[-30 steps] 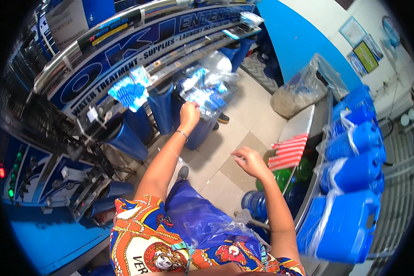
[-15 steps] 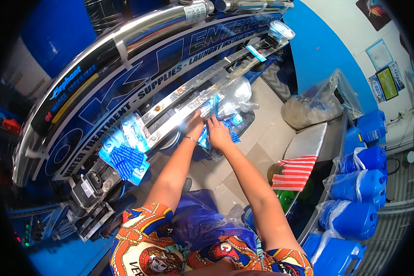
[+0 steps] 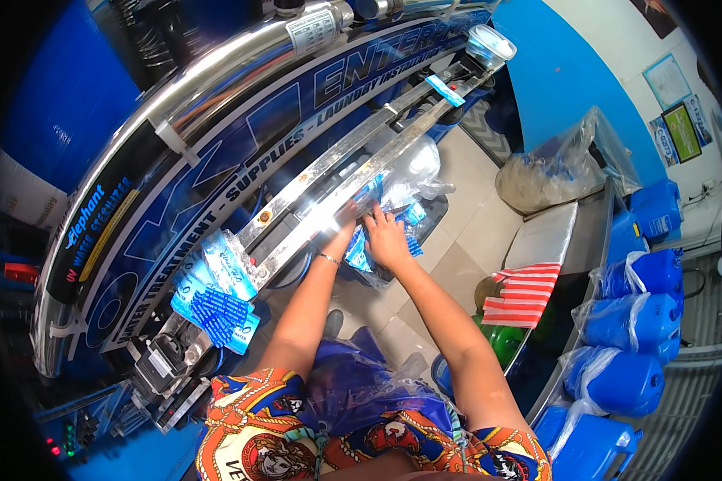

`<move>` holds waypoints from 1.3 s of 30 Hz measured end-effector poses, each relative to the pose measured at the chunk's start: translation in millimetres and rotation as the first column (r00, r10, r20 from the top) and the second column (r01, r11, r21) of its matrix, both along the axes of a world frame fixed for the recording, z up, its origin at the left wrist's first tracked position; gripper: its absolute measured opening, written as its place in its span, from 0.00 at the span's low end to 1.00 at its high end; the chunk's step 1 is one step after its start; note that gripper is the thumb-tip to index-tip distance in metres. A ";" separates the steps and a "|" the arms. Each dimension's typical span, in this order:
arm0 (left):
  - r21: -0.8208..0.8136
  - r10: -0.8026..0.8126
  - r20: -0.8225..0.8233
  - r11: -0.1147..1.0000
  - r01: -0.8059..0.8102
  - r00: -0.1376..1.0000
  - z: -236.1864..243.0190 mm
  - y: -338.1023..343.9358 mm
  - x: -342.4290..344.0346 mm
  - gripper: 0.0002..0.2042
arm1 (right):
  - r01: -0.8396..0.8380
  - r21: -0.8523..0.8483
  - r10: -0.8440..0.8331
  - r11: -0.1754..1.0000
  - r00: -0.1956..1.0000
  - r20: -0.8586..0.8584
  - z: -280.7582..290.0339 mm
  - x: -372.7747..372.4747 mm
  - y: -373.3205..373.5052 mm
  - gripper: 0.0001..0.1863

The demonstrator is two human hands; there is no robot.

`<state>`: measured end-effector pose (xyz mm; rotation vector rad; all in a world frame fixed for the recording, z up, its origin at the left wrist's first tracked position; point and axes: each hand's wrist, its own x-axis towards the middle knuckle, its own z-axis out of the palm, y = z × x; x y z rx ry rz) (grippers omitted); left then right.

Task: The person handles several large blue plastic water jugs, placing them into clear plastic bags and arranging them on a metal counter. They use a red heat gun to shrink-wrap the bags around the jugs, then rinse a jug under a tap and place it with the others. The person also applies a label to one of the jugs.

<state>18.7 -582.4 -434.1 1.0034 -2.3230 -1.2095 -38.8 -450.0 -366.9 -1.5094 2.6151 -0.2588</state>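
Observation:
My left hand (image 3: pixel 343 224) is beside the metal rail, partly washed out by glare. Its fingers close on a blue printed plastic label (image 3: pixel 371 191). My right hand (image 3: pixel 388 240) is just right of it, with its fingertips at the lower edge of the same label. Below and beside my hands lie more blue-and-white labels (image 3: pixel 413 215), loosely heaped on a dark container. Clear plastic bags (image 3: pixel 417 172) bunch up behind them. My palms and thumbs are mostly hidden.
The metal rail (image 3: pixel 329 212) runs diagonally before a lettered banner. A stack of blue labels (image 3: pixel 221 301) rests at its near end, a lidded plastic tub (image 3: pixel 489 48) at its far end. Blue jugs (image 3: pixel 618 377) line the right; a striped red-and-white cloth (image 3: pixel 523 295) hangs there.
My view has shifted slightly. Both hands stay at the label, with the right hand's fingers a little higher against it. The surrounding things stay in place.

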 end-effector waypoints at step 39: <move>0.590 -0.065 -0.771 0.305 0.748 0.634 168.5 84.5 5.5 0.05 | 0.656 -0.306 0.551 0.690 -0.202 0.810 75.3 -71.3 102.5 0.23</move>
